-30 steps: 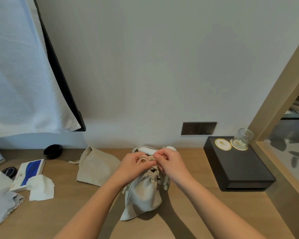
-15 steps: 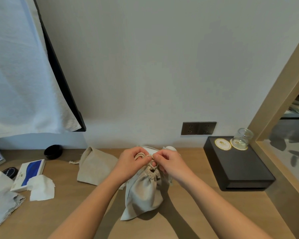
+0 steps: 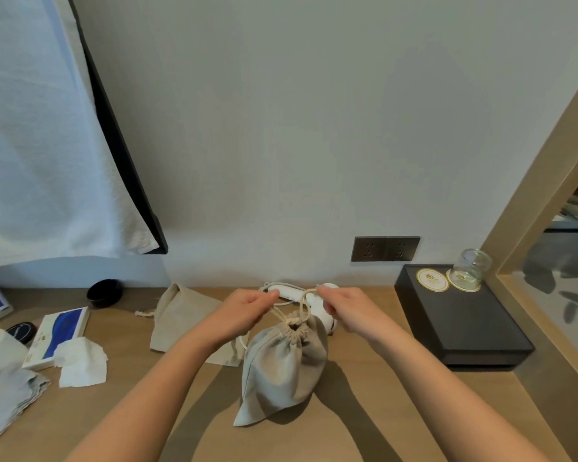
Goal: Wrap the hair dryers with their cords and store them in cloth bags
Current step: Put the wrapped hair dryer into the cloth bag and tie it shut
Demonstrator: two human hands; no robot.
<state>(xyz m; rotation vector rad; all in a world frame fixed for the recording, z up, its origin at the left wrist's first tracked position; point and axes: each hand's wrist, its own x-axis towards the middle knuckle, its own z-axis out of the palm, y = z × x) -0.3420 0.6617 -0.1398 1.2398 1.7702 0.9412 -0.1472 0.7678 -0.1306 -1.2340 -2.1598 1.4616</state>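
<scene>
While a full cloth bag (image 3: 286, 365) stands on the tabletop (image 3: 364, 425), the left hand (image 3: 244, 310) and right hand (image 3: 346, 310) each pinch its drawstring (image 3: 301, 303), stretched apart.

Full grey cloth bag (image 3: 282, 365) upright, mouth cinched; white dryer (image 3: 309, 300) + flat empty bag (image 3: 184, 320) behind.

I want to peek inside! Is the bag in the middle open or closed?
Nearly closed. The cloth bag's top is gathered into tight folds around a small dark hole, and the left hand and right hand pull its drawstring apart.
</scene>
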